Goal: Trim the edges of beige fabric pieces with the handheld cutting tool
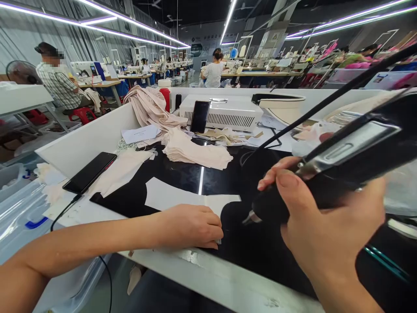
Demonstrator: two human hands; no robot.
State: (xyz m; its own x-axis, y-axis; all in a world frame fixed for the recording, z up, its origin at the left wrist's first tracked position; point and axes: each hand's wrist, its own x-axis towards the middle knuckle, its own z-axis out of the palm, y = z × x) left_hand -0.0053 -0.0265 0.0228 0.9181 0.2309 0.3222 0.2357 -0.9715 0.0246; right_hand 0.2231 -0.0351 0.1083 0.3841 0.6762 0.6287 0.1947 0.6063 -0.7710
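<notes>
My right hand [329,226] is wrapped around a black corded handheld tool [352,152] with a silver metal plate on its side. The tool's pointed metal tip [252,218] faces down and left, over the dark glossy work surface [247,248]. My left hand [192,226] lies on a curved white cut piece [176,195], its fingers curled together at the piece's near right end. A sliver of the piece shows under those fingertips; the rest there is hidden. Beyond it lies a stack of pale pink fabric pieces [197,151].
A phone [90,172] on a cable lies at the left; another phone [200,116] leans against a white vented box [221,112]. Pink fabric [150,106] hangs over the low partition. The black cord [325,104] crosses at right. People work at sewing tables behind.
</notes>
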